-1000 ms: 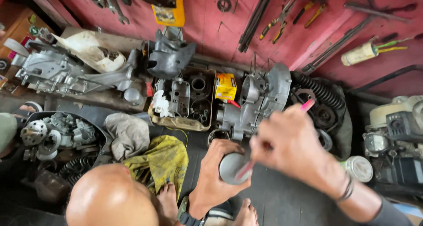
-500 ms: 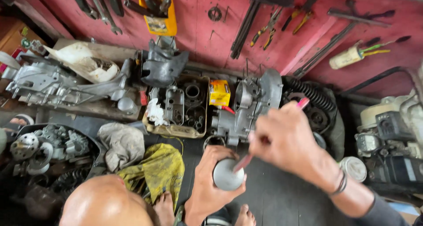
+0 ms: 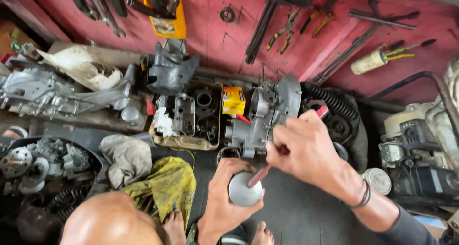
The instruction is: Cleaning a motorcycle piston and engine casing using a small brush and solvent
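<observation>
Low at the centre, one round, smooth grey metal piston [image 3: 244, 188] is sitting cupped in the gripping left hand [image 3: 224, 204]. Closed around one red-handled tool [image 3: 282, 154], the right hand [image 3: 308, 152] is pressing its tip onto the piston's crown. Behind, one yellow box [image 3: 233, 100] is lying beside a grey engine casing [image 3: 267, 113].

Small yellow box [image 3: 233, 100] with black label, between parts tray [image 3: 165, 141] and engine casing [image 3: 267, 113]. Yellow labelled container [image 3: 168, 25] hanging on red wall [image 3: 215, 39].
</observation>
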